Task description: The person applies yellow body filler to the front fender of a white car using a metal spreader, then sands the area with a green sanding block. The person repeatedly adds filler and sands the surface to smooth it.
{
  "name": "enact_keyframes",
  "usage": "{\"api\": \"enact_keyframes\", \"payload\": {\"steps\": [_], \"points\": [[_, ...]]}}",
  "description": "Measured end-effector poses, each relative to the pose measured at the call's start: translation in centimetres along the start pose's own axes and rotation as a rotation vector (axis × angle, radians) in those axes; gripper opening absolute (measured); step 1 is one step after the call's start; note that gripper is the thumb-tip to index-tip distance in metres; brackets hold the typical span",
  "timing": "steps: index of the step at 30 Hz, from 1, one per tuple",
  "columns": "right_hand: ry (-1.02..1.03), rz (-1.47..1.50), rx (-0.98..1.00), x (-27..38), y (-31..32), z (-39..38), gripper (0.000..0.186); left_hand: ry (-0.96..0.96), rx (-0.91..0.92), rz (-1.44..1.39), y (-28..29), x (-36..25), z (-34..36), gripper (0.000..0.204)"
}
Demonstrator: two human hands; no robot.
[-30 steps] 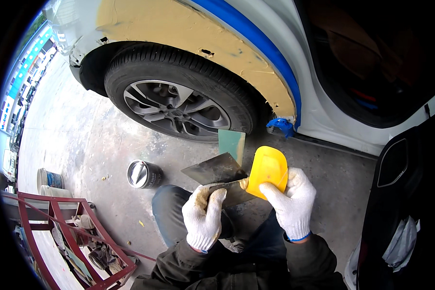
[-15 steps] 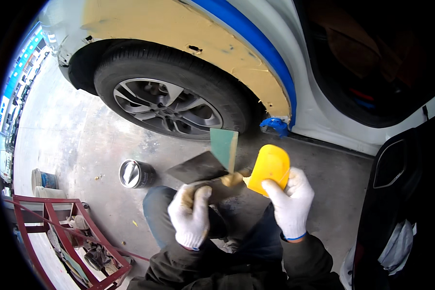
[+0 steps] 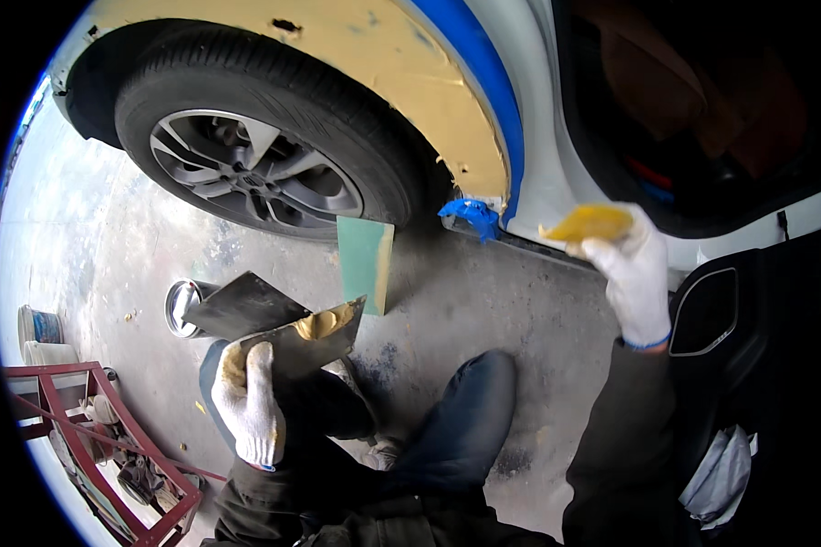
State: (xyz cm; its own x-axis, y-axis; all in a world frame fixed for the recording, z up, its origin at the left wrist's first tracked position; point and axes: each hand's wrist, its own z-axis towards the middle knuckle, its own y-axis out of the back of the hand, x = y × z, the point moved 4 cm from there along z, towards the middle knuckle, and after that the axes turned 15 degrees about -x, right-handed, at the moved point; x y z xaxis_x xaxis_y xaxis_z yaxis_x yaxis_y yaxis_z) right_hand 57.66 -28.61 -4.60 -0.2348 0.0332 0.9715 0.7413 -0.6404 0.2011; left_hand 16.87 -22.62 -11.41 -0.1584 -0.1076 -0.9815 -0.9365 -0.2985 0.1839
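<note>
My left hand (image 3: 251, 406), in a white knit glove, grips a dark flat mixing plate (image 3: 292, 351). A dollop of tan body filler (image 3: 325, 322) sits on it near the far edge. A second dark flat panel (image 3: 246, 305) shows just beyond; whether the two are joined I cannot tell. At the right my gloved right hand (image 3: 639, 278) is closed around a yellow spreader (image 3: 593, 221), slightly blurred, with filler at its left tip. The spreader is up beside the car's door sill. Tan filler covers the wheel-arch panel (image 3: 429, 87), edged with blue masking tape (image 3: 483, 68).
A car wheel (image 3: 265, 155) stands ahead, a green sheet (image 3: 362, 264) upright by its tyre. An open can (image 3: 184, 308) is partly behind the dark panel. A red metal rack (image 3: 109, 438) and buckets (image 3: 41, 328) are at left. The open car door (image 3: 748, 319) borders the right.
My right hand has moved right and up with the spreader, which has tilted nearly edge-on. My left hand has shifted left with the plate. The view has also shifted.
</note>
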Motion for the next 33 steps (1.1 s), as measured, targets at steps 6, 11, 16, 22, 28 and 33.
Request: {"api": "enact_keyframes", "payload": {"steps": [6,11,16,22,28,33], "points": [[0.105,-0.117,0.189,1.0,-1.9,4.4,0.033,-0.038,-0.059,0.053,0.8,1.3,0.1,0.02],[0.108,-0.148,0.274,0.5,-2.6,6.3,0.032,-0.044,-0.044,0.098,0.6,1.4,-0.1,0.019],[0.143,-0.147,0.315,-0.3,-2.6,7.4,0.034,-0.034,-0.055,0.094,0.1,1.1,-0.3,0.018],[0.256,-0.257,0.311,-0.4,-3.4,7.9,0.036,-0.057,-0.058,0.143,-0.1,1.0,-0.3,0.019],[0.356,-0.336,0.258,-0.5,-3.6,7.8,0.037,-0.063,-0.066,0.162,-0.4,0.8,-0.5,0.017],[0.307,-0.181,0.25,-0.8,-2.9,7.8,0.035,-0.052,-0.067,0.15,-0.3,1.0,-0.6,0.018]]}}
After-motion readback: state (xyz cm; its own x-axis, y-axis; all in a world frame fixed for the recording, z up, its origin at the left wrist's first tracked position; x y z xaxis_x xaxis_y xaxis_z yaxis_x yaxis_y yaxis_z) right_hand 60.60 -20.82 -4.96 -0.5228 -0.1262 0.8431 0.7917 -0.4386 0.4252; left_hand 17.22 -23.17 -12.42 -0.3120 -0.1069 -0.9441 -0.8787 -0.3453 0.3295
